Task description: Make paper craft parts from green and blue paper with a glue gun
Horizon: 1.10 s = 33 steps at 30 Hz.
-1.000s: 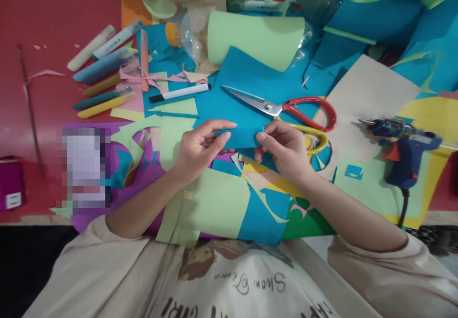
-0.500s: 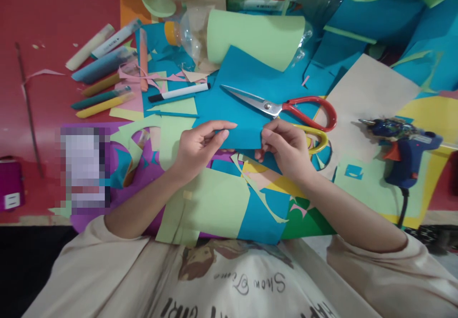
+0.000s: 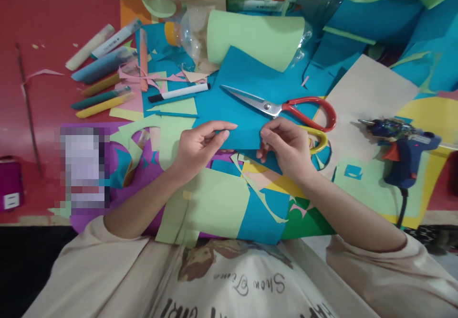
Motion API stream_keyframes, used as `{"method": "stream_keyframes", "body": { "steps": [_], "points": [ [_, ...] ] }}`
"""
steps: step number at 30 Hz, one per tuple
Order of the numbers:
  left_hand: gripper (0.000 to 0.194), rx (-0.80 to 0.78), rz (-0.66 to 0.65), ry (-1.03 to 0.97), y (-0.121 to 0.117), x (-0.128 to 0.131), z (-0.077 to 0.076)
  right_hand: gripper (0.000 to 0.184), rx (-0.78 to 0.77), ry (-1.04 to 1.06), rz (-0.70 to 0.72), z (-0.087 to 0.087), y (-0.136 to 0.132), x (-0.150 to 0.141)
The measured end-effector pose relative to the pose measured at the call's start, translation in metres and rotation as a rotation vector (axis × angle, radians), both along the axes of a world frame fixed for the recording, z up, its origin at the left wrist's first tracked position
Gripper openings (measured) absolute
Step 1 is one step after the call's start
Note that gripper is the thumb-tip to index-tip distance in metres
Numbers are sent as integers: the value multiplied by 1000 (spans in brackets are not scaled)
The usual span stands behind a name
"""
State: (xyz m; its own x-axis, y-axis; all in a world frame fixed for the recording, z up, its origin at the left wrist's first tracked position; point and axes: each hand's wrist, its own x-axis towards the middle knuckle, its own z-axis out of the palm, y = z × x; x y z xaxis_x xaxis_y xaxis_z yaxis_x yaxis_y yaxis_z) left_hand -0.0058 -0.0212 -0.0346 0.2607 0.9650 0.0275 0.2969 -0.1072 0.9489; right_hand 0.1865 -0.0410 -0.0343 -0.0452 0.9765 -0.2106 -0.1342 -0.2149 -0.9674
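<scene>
A small blue piece of paper (image 3: 244, 139) spans the gap between my hands, its lower edge facing me. My left hand (image 3: 198, 148) pinches its left side between thumb and fingers. Its right edge sits in the closed fingertips of my right hand (image 3: 286, 143). Just beyond my hands lie scissors (image 3: 250, 99) with one red and one yellow handle loop, the yellow one partly behind my right hand. They rest on a larger blue sheet (image 3: 243, 69), whose colour blends with the piece I hold, so its upper edge is hard to make out.
Several markers (image 3: 107, 62) lie at the left near a blurred phone-like object (image 3: 84, 165). A black-capped white pen (image 3: 179, 92) is beyond my left hand. A bottle wrapped in green paper (image 3: 254, 38) lies behind. A blue glue gun (image 3: 404, 160) is at right; paper scraps (image 3: 261, 203) surround everything.
Almost nothing differs. The fingers of my right hand have shifted very slightly at the paper's edge; my left hand stays in place.
</scene>
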Motion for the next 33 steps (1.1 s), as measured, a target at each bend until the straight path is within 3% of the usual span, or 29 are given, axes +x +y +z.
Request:
{"method": "stream_keyframes", "body": {
  "steps": [14, 33],
  "points": [
    [27, -73, -82, -30, 0, -2, -3, 37, 25, -72, -25, 1, 0, -1],
    [26, -169, 14, -135, 1, 2, 3, 36, -5, -52, 91, 0, -1, -1]
  ]
}}
